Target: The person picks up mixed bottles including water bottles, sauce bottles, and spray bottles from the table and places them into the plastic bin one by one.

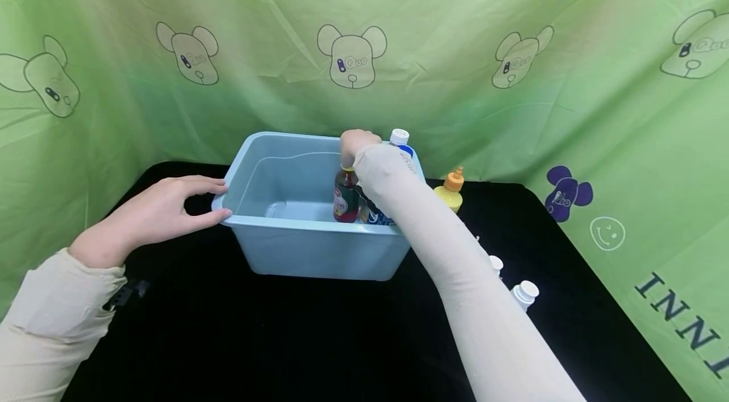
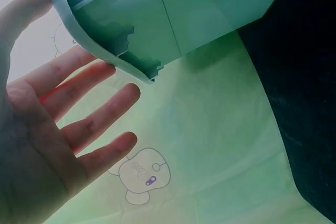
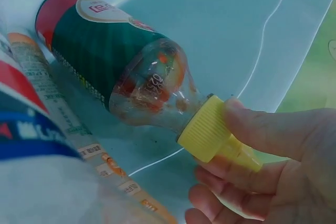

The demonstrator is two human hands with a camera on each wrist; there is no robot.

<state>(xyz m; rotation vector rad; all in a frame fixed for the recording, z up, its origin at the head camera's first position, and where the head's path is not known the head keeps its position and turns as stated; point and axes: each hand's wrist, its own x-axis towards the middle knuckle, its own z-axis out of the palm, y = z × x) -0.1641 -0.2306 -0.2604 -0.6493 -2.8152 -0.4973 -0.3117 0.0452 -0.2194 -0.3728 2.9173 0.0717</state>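
A light blue plastic bin [image 1: 319,250] stands on the black table. At its left corner my left hand [image 1: 165,215] touches the rim with thumb and fingertips; the left wrist view shows those fingers [image 2: 105,111] straight and spread. Inside the bin, my right hand [image 3: 268,166] pinches the yellow cap [image 3: 207,129] of a sauce bottle [image 1: 346,196], clear with a green and red label and red residue inside. The bottle is upright at the bin's right part. Packages [image 3: 31,124] sit beside it, partly hidden by the right forearm.
A white-capped bottle [image 1: 400,137] rises at the bin's back right corner. Right of the bin stand a yellow bottle with an orange nozzle [image 1: 450,194] and white-capped bottles [image 1: 525,293], partly behind my right sleeve. A green printed curtain [image 1: 273,92] surrounds the table.
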